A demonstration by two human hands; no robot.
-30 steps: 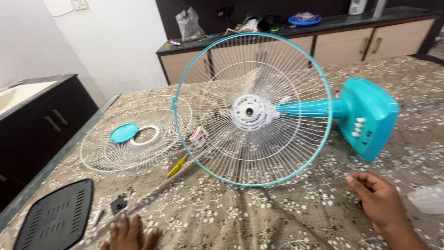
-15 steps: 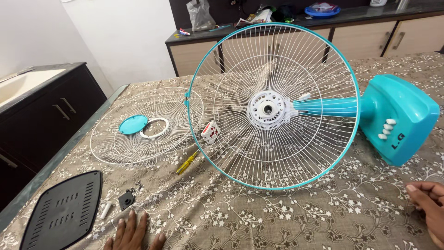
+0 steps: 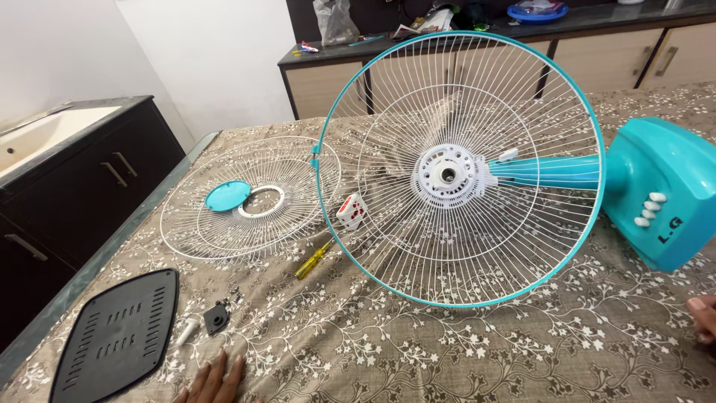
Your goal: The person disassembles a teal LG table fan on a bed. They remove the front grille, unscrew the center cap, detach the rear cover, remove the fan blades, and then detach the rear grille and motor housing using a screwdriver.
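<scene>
A: Where are the hands?

B: The left hand (image 3: 212,377) lies flat on the cloth (image 3: 418,351) at the near edge, fingers (image 3: 217,368) straight and slightly spread, holding nothing. Only some fingertips of the right hand (image 3: 702,317) show at the far right edge; I cannot tell how they are set.

A: And the fan?

B: The fan (image 3: 656,194) lies on its side, base to the right, with its rear guard (image 3: 459,168) standing on its teal rim and the motor hub (image 3: 447,174) bare. The front guard (image 3: 250,201) lies flat to the left, a teal cap (image 3: 227,195) on it.

A: What is closest to the left hand?

B: A small black part (image 3: 217,318), a white peg (image 3: 186,330) and tiny screws (image 3: 236,294), just beyond the fingertips. A black vented cover (image 3: 115,336) lies left of them, and a yellow screwdriver (image 3: 313,260) near the rim.

A: Any advice?

B: I'd steady the base before touching the guard, since it balances on its rim, and keep the screws gathered together.
</scene>
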